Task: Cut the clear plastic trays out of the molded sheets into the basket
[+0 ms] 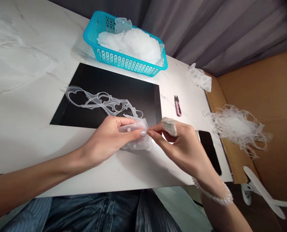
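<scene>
My left hand (114, 137) is closed on a translucent plastic sheet (138, 143) with small round holes and die-cut outlines, held above the table's near part. Thumb and fingers of my right hand (174, 138) pinch the sheet's edge, close beside my left thumb tip. A wrapping covers one finger of the right hand, and a beaded bracelet circles that wrist. Just beyond the hands, a cut-out strip of clear plastic (104, 100) with curved openings lies across a black mat (136, 87). Whether a small piece sits between my right fingertips is hidden.
A blue basket (124, 63) at the back holds a heap of translucent pieces (138, 43). Pink thread snips (178, 105) and a phone (209, 151) lie to the right. Plastic scraps (237, 127) pile by a cardboard box (266, 87). Clear film (13, 61) covers the left.
</scene>
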{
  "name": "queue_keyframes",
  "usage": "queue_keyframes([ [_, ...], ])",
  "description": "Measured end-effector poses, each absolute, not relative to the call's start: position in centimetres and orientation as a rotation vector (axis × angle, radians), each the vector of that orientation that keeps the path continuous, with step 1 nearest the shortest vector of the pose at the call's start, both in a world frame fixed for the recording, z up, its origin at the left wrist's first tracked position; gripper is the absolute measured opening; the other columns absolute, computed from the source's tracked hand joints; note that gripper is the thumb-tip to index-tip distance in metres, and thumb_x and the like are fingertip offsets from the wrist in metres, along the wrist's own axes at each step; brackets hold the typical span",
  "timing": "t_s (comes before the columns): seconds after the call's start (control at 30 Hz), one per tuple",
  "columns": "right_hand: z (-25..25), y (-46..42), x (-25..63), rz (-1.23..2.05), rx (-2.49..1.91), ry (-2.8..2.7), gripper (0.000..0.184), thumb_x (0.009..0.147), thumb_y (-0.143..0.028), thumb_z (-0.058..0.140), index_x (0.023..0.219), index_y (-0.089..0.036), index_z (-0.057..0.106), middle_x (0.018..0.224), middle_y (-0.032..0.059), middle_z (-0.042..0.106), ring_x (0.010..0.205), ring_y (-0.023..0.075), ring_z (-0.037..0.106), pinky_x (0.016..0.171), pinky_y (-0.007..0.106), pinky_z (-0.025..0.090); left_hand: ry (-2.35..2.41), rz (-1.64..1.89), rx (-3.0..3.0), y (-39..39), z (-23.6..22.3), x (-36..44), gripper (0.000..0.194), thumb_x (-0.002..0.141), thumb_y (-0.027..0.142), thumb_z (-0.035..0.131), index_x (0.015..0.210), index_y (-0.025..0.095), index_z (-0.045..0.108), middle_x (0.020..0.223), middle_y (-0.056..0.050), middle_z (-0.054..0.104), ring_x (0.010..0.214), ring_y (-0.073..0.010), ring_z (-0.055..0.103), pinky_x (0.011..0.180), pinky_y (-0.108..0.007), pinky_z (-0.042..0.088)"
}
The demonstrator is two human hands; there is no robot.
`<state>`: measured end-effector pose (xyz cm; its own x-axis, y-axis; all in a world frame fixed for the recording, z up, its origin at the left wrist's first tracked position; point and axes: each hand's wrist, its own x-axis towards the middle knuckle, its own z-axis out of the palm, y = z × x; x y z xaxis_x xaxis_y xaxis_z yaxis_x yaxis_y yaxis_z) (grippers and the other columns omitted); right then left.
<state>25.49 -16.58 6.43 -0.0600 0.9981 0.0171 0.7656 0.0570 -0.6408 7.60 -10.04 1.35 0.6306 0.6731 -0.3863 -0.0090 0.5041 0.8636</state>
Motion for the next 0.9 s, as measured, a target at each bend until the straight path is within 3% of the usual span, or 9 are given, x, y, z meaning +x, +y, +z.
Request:
queue_keyframes([
  [0.23,5.0,-16.2,25.1,0.646,-1.815,-1.824,0.014,0.081,-0.006,0.06,0.078,-0.016,0.07,0.069,-0.0013,0.061,0.058,0.0099,0.049,0.055,0.024,0.036,0.669,0.444,1.01,-10.4,1.6,7.6,0.014,0.078,0.032,0.079,0.087,0.02,0.078,0.087,-0.001,0.076,0.084,-0.0141,0.069,0.076,-0.022,0.052],
  [0.43,5.3,-16.4,26.4,0.961,-1.831,-1.451,0.018,0.089,-0.03,0.063,0.079,-0.017,0.069,0.065,-0.0004,0.058,0.056,0.0106,0.047,0.049,0.024,0.032,0.692,0.35,0.96,-9.4,1.4,7.3,0.013,0.078,0.031,0.079,0.086,0.021,0.079,0.091,0.0,0.077,0.088,-0.0133,0.067,0.082,-0.021,0.049],
  [0.63,5.7,-16.2,26.3,1.151,-1.724,-1.463,0.023,0.088,-0.039,0.067,0.078,-0.018,0.071,0.078,0.0043,0.066,0.067,0.0139,0.054,0.051,0.025,0.034,0.653,0.221,1.14,-8.9,2.0,7.1,0.013,0.079,0.032,0.077,0.086,0.021,0.08,0.083,0.0,0.075,0.078,-0.0141,0.065,0.07,-0.022,0.047],
  [0.9,5.5,-16.5,25.2,0.962,-1.691,-1.321,0.018,0.088,-0.032,0.068,0.078,-0.018,0.068,0.059,-0.0039,0.053,0.048,0.0066,0.036,0.043,0.022,0.026,0.614,0.262,0.594,-8.8,1.8,7.4,0.016,0.077,0.03,0.08,0.086,0.017,0.078,0.083,-0.004,0.075,0.076,-0.0142,0.065,0.074,-0.024,0.05],
])
